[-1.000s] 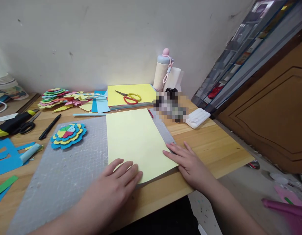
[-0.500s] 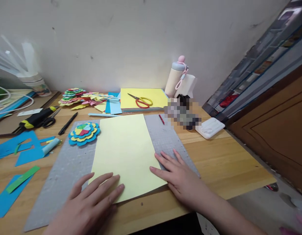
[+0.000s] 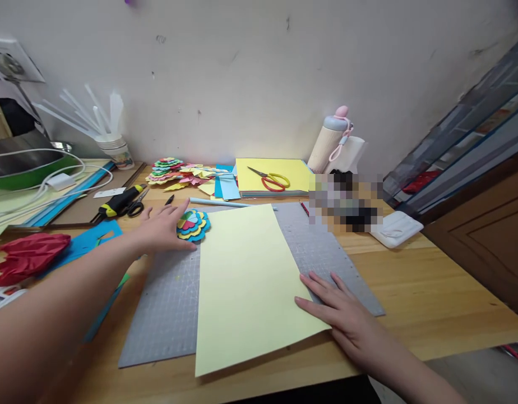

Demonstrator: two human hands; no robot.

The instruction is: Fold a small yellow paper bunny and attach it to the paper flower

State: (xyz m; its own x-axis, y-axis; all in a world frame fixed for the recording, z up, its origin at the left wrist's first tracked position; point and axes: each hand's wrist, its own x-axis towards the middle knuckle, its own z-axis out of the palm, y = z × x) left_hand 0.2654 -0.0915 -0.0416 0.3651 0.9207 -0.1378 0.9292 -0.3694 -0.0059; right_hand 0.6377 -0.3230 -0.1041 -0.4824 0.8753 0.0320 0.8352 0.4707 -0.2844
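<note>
A pale yellow paper sheet (image 3: pixel 246 280) lies on a grey cutting mat (image 3: pixel 170 303) on the wooden desk. My right hand (image 3: pixel 338 308) rests flat and open on the sheet's right edge, fingers spread. My left hand (image 3: pixel 162 227) is stretched out to the far left of the mat, fingers extended, touching a layered multicoloured paper flower (image 3: pixel 194 224). A black pen (image 3: pixel 170 199) lies just beyond that hand.
Red-and-yellow scissors (image 3: pixel 271 179) lie on a yellow paper stack (image 3: pixel 280 168) at the back. Black scissors and a utility knife (image 3: pixel 122 203), blue paper scraps (image 3: pixel 95 238), red crumpled paper (image 3: pixel 29 255), more paper flowers (image 3: pixel 170 171), a bottle (image 3: pixel 330 140) and a white box (image 3: pixel 396 229) surround the mat.
My left hand left the sheet's near corner and reached forward-left to the paper flower. My right hand stayed on the sheet's right edge. The camera swung left.
</note>
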